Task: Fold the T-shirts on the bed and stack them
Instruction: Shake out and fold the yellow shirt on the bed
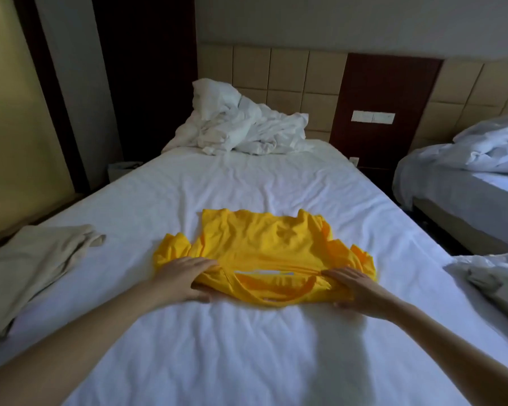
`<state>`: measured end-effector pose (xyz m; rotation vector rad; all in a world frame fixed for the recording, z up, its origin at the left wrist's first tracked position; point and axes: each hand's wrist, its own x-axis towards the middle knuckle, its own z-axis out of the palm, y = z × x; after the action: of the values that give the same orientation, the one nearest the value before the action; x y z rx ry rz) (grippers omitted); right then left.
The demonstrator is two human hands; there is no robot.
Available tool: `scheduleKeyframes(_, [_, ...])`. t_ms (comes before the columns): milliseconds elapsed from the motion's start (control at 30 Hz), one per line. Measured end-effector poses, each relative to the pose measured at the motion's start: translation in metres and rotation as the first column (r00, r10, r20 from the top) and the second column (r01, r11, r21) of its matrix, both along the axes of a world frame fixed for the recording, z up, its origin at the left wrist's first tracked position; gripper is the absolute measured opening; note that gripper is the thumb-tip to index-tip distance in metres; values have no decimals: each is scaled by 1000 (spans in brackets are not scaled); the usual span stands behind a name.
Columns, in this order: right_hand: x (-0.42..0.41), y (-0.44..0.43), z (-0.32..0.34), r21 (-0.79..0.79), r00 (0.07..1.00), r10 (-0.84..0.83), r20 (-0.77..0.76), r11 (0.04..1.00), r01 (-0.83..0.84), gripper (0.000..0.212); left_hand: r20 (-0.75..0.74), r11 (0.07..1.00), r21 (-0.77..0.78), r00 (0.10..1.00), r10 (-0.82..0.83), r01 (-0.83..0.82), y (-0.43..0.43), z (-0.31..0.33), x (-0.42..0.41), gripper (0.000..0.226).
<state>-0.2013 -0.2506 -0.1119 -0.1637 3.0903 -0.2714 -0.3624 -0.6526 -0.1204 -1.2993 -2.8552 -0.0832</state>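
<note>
Dim room, pale walls. One bed [247, 186] in the middle, covered with a wrinkled white sheet, long side running away from the camera. At its head end, one heap of crumpled white bedding [241, 127] against a padded headboard [288, 74] of beige square panels. Beside the headboard, one dark wood panel [390, 83] with a white switch plate [373, 116]. To the right, apart from the first, a second bed [467, 194] with rumpled white covers.

One yellow T-shirt [261, 244] near the middle of the bed, soft knit, spread roughly flat, neck opening toward the near edge, sleeves bunched at both sides. One beige garment [35, 268] at the left edge of the bed, loosely folded, limp and creased. One pale cloth [493, 276] at the right edge, blurred, kind not clear.

Two hands, well apart. Left hand [188, 279] pinching the near left shoulder of the yellow T-shirt, fingers on top, thumb beneath. Right hand [352, 288] gripping the near right shoulder the same way. Bare forearms reaching in from the near corners.
</note>
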Motion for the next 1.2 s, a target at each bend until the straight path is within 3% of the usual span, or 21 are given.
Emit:
scheduleKeyframes(67, [9,-2,-9,-64,989,10,-150,998,-20,97,-17,1000,-9,999,-28,28,-3,4,8,105])
scheduleKeyframes(167, [23,-15,-21,-68,918,8,-396,997,-37,61,-270,975,153,956,-116,161,-4,1,23,63])
scheduleKeyframes(200, [28,-21,-23,-79,890,-9,-456,996,-30,60,-326,957,199,935,-138,211,-6,-3,27,56])
scheduleKeyframes(300, [46,-32,-17,-68,837,-6,-548,997,-37,59,-382,913,303,912,-147,274,-13,-8,45,64])
scheduleKeyframes(400, [63,-31,-19,60,881,53,-470,998,-28,59,-373,855,429,919,-126,291,-22,-10,58,61])
scheduleKeyframes(467, [69,-30,-22,102,907,61,-417,995,-20,59,-332,830,492,938,-100,263,-24,-16,67,47])
scheduleKeyframes(533, [70,-39,-22,70,912,33,-409,998,-4,49,-248,813,549,966,-66,196,-23,-28,77,32])
scheduleKeyframes(633, [62,-58,-21,-25,901,-141,-409,989,144,21,-135,791,602,990,-36,111,-20,-42,83,23])
scheduleKeyframes(733, [58,-65,-27,-35,876,-199,-440,978,205,12,-44,750,662,999,22,13,-22,-45,84,24])
scheduleKeyframes(867, [71,-66,-29,-129,777,-150,-612,988,89,8,-30,701,713,1000,-9,28,-25,-40,100,30])
scheduleKeyframes(967, [92,-63,-24,-202,743,-146,-653,979,15,10,2,648,762,1000,-24,14,-33,-32,109,31])
scheduleKeyframes(1100, [126,-68,-6,-435,805,-277,-524,900,27,19,15,577,817,999,-52,17,-43,-18,122,55])
scheduleKeyframes(1200, [148,-78,1,-482,868,-317,-382,870,106,9,47,624,781,994,-103,27,-44,-14,140,60])
